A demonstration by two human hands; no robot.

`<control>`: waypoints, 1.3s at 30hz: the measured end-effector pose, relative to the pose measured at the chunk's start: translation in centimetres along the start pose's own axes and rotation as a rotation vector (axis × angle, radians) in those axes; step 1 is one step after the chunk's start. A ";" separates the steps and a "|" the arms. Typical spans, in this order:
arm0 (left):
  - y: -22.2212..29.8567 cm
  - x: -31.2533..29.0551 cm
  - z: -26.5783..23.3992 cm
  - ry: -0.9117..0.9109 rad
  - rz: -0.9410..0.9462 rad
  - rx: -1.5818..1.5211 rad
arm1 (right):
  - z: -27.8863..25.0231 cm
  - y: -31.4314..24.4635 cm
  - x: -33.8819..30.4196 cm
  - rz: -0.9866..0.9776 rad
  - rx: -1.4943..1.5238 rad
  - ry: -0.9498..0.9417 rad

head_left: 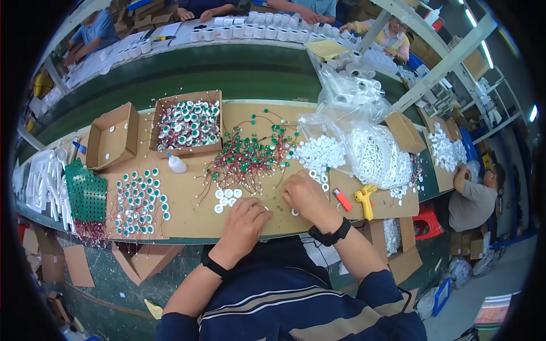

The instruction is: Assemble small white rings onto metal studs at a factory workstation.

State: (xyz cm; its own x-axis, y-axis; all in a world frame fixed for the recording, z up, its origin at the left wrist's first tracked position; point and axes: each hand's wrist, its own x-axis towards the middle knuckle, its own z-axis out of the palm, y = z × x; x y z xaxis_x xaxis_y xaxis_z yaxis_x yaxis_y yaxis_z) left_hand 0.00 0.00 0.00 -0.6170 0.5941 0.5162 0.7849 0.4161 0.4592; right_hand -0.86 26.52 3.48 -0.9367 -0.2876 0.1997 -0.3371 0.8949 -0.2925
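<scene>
My left hand (244, 223) rests low over the cardboard-covered bench, its fingers curled together. A tiny whitish bit shows at its fingertips, too small to name. Just beyond it lie several white plastic rings (219, 194). My right hand (309, 197) is closed too, fingers bent down toward the bench; whatever they hold is hidden. A white ring (294, 212) lies partly under it, and more rings (325, 187) line its far side. Ahead of both hands spreads a heap of green round discs with red wires (244, 154). White round caps (319, 152) are piled to its right.
Left are rows of white-rimmed green discs (139, 199), a squeeze bottle (177, 164), a full carton (156, 133) and an open carton (96, 142). Right are a red lighter (342, 199), a yellow glue gun (365, 197) and a bag of rings (375, 156). Other people sit at nearby benches.
</scene>
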 end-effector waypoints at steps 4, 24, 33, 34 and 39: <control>0.2 -0.2 -0.1 0.038 0.004 -0.005 | -0.6 -1.8 -0.9 0.018 0.101 -0.035; -0.1 -0.2 0.1 0.114 -0.188 0.065 | -1.3 -1.4 -1.4 0.085 0.115 0.007; 0.2 -0.7 0.1 0.106 -0.205 0.065 | -1.0 -2.5 -1.4 0.071 0.102 -0.038; 0.2 -0.8 0.1 0.107 -0.206 0.066 | -0.9 -2.6 -1.4 0.075 0.107 -0.051; 0.2 -0.6 0.1 0.101 -0.222 0.053 | -0.7 -2.3 -1.4 0.056 0.111 -0.054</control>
State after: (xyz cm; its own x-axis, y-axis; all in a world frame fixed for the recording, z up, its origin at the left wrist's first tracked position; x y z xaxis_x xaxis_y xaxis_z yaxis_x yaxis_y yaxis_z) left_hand 0.50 -0.26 -0.29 -0.7751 0.4135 0.4778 0.6299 0.5659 0.5320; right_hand 1.31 25.09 4.52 -0.9571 -0.2588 0.1307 -0.2898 0.8677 -0.4040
